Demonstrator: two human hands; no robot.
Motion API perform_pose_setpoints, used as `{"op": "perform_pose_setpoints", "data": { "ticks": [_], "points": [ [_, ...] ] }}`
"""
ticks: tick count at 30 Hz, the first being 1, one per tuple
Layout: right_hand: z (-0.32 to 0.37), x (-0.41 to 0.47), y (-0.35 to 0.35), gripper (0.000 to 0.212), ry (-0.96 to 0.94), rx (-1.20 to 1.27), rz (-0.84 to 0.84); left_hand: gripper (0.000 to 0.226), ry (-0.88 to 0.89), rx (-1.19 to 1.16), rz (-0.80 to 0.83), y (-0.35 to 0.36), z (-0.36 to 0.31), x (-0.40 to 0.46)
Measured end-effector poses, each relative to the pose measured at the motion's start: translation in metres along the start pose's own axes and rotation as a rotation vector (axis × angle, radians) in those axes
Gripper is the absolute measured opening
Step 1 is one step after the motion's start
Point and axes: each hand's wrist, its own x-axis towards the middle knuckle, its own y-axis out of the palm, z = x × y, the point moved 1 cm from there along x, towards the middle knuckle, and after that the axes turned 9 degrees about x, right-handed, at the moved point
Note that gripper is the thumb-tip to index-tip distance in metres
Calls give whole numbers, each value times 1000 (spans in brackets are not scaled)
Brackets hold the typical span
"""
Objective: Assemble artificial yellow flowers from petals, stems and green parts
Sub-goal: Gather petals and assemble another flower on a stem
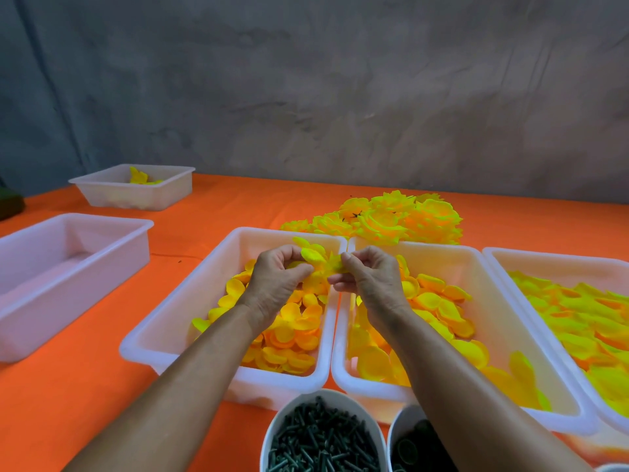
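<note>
Holding a part-built yellow flower above the seam between two white petal trays, the left hand curls its fingers round the bloom to steady it, while the right hand pinches a petal at its edge, probably seating a fresh layer. Working directly over the left tray and middle tray keeps loose petals within reach. Dark stems sit in a white tub nearest the body, and finished flowers pile on the orange worktop behind.
</note>
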Motion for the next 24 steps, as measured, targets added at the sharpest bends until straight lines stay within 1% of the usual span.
{"op": "perform_pose_setpoints", "data": {
  "ticks": [4,7,10,14,15,19,21,24],
  "points": [
    [0,-1,1,15,-2,-1,64,28,4,1,-28,0,1,1],
    [-1,-2,3,22,-54,-156,128,21,21,30,-15,0,2,1],
    [-2,-2,3,16,-75,-212,109,18,53,38,-21,-1,5,2],
    [-2,0,2,8,-118,-239,58,8,85,94,-95,-1,9,4],
    [-3,0,2,8,-129,-242,51,8,93,108,-112,0,9,5],
    [-5,1,4,8,-176,-315,52,21,118,163,-181,-1,11,6],
    [-7,2,5,8,-197,-383,51,20,114,174,-167,-2,10,5],
    [-10,2,2,7,-258,-520,18,20,62,157,-48,0,8,1]
  ]
}}
